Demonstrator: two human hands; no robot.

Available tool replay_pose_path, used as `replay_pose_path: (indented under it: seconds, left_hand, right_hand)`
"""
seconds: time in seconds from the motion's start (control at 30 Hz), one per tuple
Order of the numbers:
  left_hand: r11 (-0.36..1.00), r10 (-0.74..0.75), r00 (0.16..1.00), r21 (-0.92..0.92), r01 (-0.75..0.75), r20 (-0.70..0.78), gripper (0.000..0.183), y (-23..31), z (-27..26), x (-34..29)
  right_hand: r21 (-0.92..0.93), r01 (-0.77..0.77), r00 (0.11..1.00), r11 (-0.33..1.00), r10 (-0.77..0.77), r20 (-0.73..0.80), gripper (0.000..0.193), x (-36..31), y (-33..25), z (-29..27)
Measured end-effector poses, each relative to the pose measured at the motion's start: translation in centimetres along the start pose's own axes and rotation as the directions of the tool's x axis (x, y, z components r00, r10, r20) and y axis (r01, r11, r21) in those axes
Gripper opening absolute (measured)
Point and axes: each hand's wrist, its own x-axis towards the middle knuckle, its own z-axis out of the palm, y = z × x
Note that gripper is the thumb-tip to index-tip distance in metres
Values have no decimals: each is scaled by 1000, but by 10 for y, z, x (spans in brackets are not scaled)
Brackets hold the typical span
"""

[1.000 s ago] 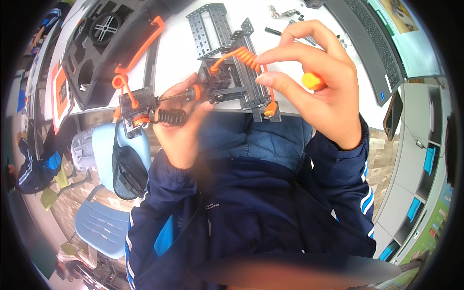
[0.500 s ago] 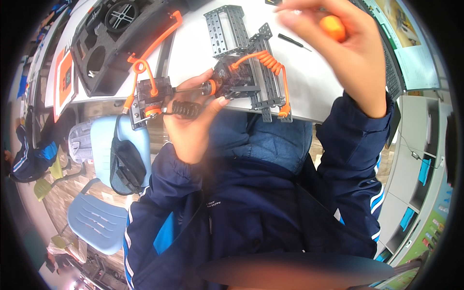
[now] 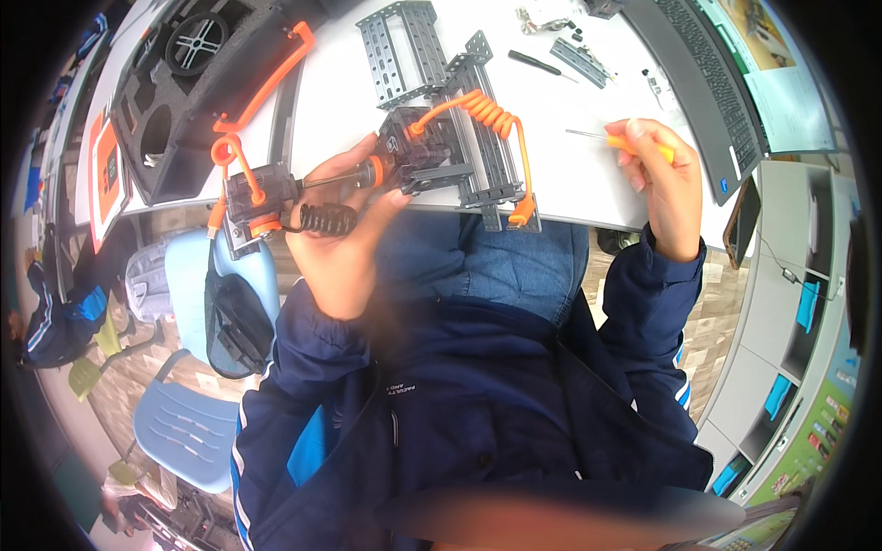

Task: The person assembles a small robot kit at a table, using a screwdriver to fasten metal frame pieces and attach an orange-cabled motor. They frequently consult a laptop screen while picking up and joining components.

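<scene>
My left hand is wrapped round the shaft of a robot assembly, near a dark coiled spring. The assembly has perforated grey metal beams and two dark motor blocks, one of them a see-through motor by the beams. A coiled orange cable loops from that motor down to a plug at the frame's lower end. In my right hand, fingers closed, is a screwdriver with a yellow-orange handle. Its thin shaft points left, apart from the assembly.
A black foam-lined case with a wheel stands at the left. A dark screwdriver, a small perforated beam and loose small parts lie on the white table. The laptop is at the right. Blue chairs stand lower left.
My right hand has come down and inward from the upper right, bringing the screwdriver's shaft into sight. My left hand and the assembly have shifted slightly left in the picture.
</scene>
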Motion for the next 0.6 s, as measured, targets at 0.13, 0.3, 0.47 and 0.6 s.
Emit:
replay_pose_path:
  seconds: [0.13,0.3,0.47,0.6]
  left_hand:
    - [999,35,999,23,-35,13,48,-2,-2,-1]
    - [998,49,998,30,-49,27,49,-4,-3,-2]
    - [999,42,998,24,-43,36,50,-3,-4,-2]
    - [999,37,999,29,-38,24,49,-4,-4,-2]
  right_hand:
    - [-138,70,996,988,-60,73,17,-5,1,0]
    - [-472,276,961,837,-241,136,17,-10,3,3]
    - [-692,348,928,632,-338,158,14,-14,-1,12]
    - [-458,217,968,862,-250,-11,14,-14,-7,26]
